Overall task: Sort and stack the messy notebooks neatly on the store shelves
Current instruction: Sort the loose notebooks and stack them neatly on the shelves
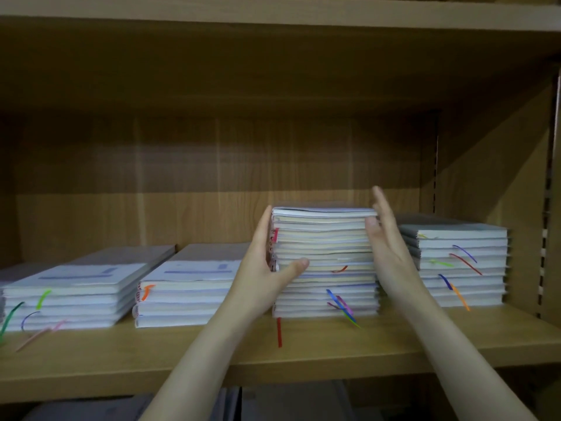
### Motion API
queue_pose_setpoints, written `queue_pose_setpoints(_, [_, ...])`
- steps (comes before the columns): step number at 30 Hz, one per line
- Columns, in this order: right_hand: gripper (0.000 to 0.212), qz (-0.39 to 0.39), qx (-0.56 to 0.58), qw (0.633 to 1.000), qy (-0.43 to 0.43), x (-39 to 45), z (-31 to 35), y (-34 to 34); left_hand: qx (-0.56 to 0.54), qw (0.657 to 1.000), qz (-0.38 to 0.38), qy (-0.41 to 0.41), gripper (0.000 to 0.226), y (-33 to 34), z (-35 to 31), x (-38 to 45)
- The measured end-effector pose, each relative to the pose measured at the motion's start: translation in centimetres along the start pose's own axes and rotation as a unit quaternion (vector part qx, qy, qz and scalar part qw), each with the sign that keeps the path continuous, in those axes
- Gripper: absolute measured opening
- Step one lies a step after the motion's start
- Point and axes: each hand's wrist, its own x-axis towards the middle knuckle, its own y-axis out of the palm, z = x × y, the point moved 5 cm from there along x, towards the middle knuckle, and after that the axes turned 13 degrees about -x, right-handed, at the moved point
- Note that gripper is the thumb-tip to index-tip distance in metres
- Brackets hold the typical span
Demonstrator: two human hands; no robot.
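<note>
Squarely between both hands, notebook stack [326,262], left hand [267,268] touching, right hand [391,253] beside

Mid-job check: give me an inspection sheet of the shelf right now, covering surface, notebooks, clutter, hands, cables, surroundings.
Surface: wooden shelf, holding four notebook stacks.
Job's things: tallest stack between the hands, edges slightly uneven; right stack squared; two low stacks, far-left stack and second stack.
Clutter: coloured ribbon bookmarks hang loose, a red ribbon over the shelf.
Hands: left hand flat against the tallest stack's left side, thumb on its front; right hand open at its right side.
Cables: nothing seen.
Surroundings: upper shelf board above; dark items below, unclear.
</note>
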Motion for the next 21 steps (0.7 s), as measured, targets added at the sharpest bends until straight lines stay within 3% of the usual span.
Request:
queue_pose_setpoints(3, [0.054,0.044,-0.032,0.998,-0.026,-0.3,0.1,0.0,0.035,0.999,0.030,-0.005,0.103,-0.3,1.0,-0.8])
queue_pose_setpoints(9, [0.073,0.123,-0.071,0.988,0.064,-3.2,-3.0,0.5,0.054,0.997,0.028,-0.054,0.097,-0.8,2.7,-2.8])
queue_pose_setpoints(15, [0.042,0.067,-0.113,0.989,0.064,-3.8,-2.7,0.5,0.027,0.996,-0.015,-0.080,0.068,-0.6,2.0,-3.3])
queue_pose_setpoints(19, [0.032,0.036,-0.080,0.991,0.102,-3.7,-3.2,0.7,0.033,0.994,-0.088,-0.062,0.049,-0.6,1.9,-3.2])
queue_pose_setpoints(21, [0.041,0.018,-0.052,0.990,0.127,-3.7,-2.9,1.0,0.040,0.992,-0.100,-0.061,0.042,-0.6,2.3,-2.9])
